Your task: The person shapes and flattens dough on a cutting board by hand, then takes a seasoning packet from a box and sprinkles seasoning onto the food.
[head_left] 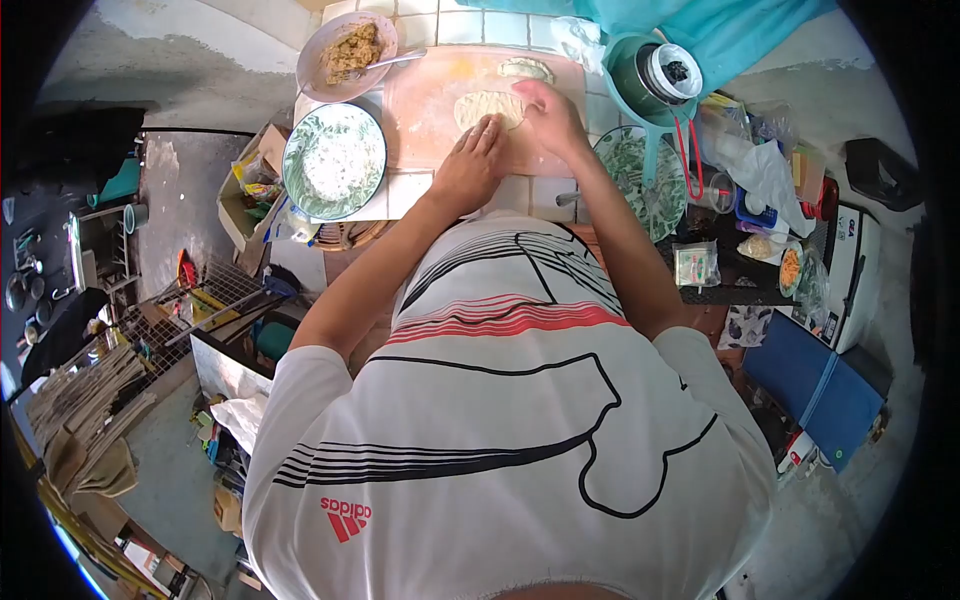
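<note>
A flat oval piece of dough (484, 108) lies on the pinkish board (420, 130). My left hand (472, 165) rests at its near edge, with fingers stretched out over the dough. At the right end of the dough, my right hand (555, 118) has its fingers closed on the edge; the fingertips are small and partly hidden. Just beyond that hand sits a folded, filled-looking dough piece (527, 69). Left of the board, a bowl (310, 75) holds brown filling (352, 54) and a spoon (395, 62). Nearer to me is a green-rimmed plate (290, 165) dusted with white flour.
A teal strainer (616, 90) with a dark pot and a white cup stands right of the board. Below it lies a green patterned plate (650, 200). A red-handled utensil (690, 160) hangs beside it. Packets and bags crowd the right-hand counter.
</note>
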